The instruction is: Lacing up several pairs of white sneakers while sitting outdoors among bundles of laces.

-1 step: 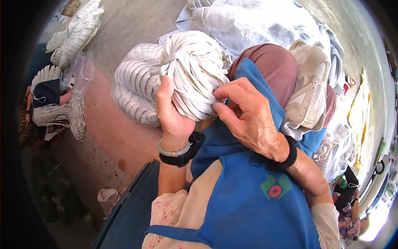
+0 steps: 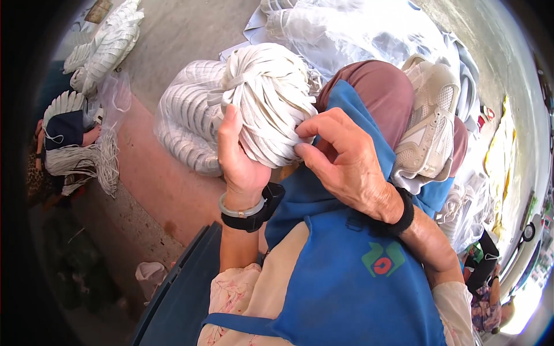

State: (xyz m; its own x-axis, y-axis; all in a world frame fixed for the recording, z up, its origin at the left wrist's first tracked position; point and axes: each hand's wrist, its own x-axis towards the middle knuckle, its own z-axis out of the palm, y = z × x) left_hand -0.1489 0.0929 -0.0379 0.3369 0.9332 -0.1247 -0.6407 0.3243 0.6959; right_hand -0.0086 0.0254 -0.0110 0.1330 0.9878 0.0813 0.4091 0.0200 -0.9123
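A thick bundle of flat white shoelaces [image 2: 271, 98] rises in front of me, its laces gathered and looped over at the top. My left hand [image 2: 242, 161] is wrapped round the bundle's lower left side, thumb up, the other fingers hidden behind the laces. At the bundle's right edge my right hand [image 2: 343, 155] is closed in a pinch, thumb and forefinger tips against the laces. Whether a single lace end sits in that pinch is too small to make out. On my right knee lies a beige mesh shoe [image 2: 428, 127], beside the brown trouser leg [image 2: 369, 86].
Behind the bundle stand nested white shoe pieces in clear plastic [image 2: 187, 118]. A large plastic-wrapped pile [image 2: 352, 29] lies beyond my knees. At far left, another person's hand [image 2: 91, 135] is near hanging white laces [image 2: 107, 164]. A second person [image 2: 487, 300] sits at lower right.
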